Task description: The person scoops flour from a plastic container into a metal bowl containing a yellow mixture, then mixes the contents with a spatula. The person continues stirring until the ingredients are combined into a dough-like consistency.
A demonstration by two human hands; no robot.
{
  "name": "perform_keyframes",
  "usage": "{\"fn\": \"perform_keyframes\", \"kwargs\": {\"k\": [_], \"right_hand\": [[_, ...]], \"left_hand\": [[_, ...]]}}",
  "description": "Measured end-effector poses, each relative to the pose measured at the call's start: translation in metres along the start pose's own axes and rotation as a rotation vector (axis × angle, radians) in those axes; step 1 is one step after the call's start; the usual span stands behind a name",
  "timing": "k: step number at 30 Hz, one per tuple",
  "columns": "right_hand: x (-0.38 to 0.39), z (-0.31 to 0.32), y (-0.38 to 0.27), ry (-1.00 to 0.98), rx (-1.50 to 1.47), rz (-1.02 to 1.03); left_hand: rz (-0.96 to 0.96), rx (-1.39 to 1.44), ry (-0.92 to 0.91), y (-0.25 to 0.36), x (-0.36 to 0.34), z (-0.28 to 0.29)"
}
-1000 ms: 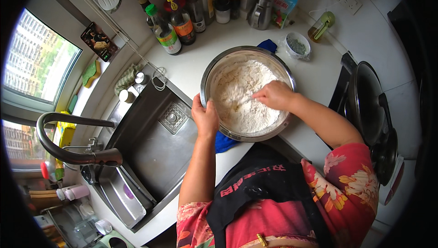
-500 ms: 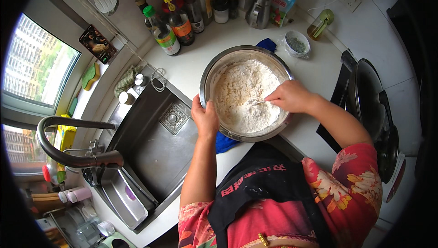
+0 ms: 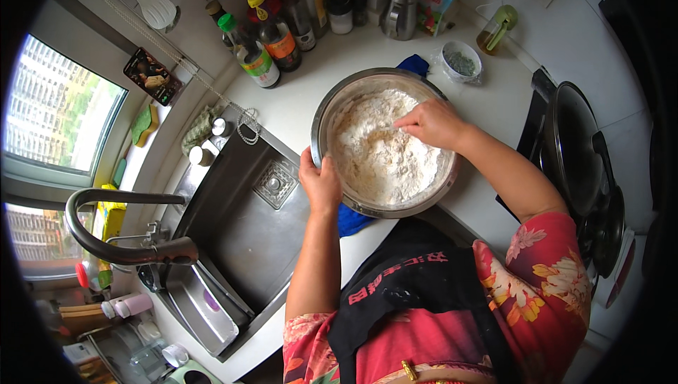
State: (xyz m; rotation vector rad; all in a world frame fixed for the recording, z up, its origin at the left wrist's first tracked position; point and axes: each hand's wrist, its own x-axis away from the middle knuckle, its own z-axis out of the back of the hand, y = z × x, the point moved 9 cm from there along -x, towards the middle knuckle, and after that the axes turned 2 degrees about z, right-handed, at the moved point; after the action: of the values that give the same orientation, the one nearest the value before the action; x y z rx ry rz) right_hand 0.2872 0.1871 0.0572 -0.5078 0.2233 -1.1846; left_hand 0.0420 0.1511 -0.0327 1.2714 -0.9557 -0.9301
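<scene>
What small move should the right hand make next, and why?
Probably a stirring sweep of the right hand through the floury mix: loose white powder lies beside clumped patches, so it looks uneven. The left hand holds the side of the steel bowl, which should help steady it.

blue cloth [image 3: 354,222]: mostly hid. under bowl [image 3: 323,119] | R fingers [image 3: 409,122]: grip unclear | green obj. [image 3: 192,373]: cut at btm edge

L head cam, fisheye, overhead, facing dn
</scene>
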Motion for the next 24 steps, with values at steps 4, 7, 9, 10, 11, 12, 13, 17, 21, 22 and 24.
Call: {"fn": "perform_keyframes", "kwargs": {"k": [4, 7, 9, 10, 11, 12, 13, 17, 21, 22, 24], "right_hand": [[-0.016, 0.004, 0.004, 0.134, 0.131, -0.013], [-0.018, -0.025, -0.019, 0.042, 0.186, 0.063], [-0.009, -0.044, -0.027, -0.049, 0.109, 0.138], [-0.002, -0.048, -0.031, -0.099, 0.098, 0.191], [0.001, -0.043, -0.035, -0.133, 0.081, 0.213], [0.005, -0.036, -0.04, -0.17, 0.063, 0.237], [0.009, -0.028, -0.045, -0.206, 0.045, 0.26], [0.02, -0.017, -0.049, -0.326, -0.007, 0.231], [0.002, -0.041, -0.026, -0.23, 0.049, 0.098], [-0.005, -0.04, -0.02, -0.188, 0.053, 0.059], [-0.013, -0.019, -0.021, -0.139, 0.104, 0.052]], "left_hand": [[0.023, 0.052, -0.019, 0.003, 0.0, -0.003], [0.054, 0.117, -0.023, 0.0, -0.001, -0.006], [0.066, 0.109, -0.044, -0.001, -0.001, -0.008], [0.072, 0.104, -0.057, -0.001, -0.002, -0.009], [0.059, 0.073, -0.059, -0.002, -0.003, -0.008], [0.048, 0.043, -0.058, -0.004, -0.004, -0.005], [0.037, 0.012, -0.058, -0.005, -0.006, -0.002], [0.165, 0.02, -0.213, 0.0, -0.021, -0.015], [0.159, 0.001, -0.322, 0.011, -0.027, -0.029], [0.165, 0.009, -0.323, 0.012, -0.028, -0.03], [0.172, 0.024, -0.306, 0.017, -0.03, -0.028]]}}
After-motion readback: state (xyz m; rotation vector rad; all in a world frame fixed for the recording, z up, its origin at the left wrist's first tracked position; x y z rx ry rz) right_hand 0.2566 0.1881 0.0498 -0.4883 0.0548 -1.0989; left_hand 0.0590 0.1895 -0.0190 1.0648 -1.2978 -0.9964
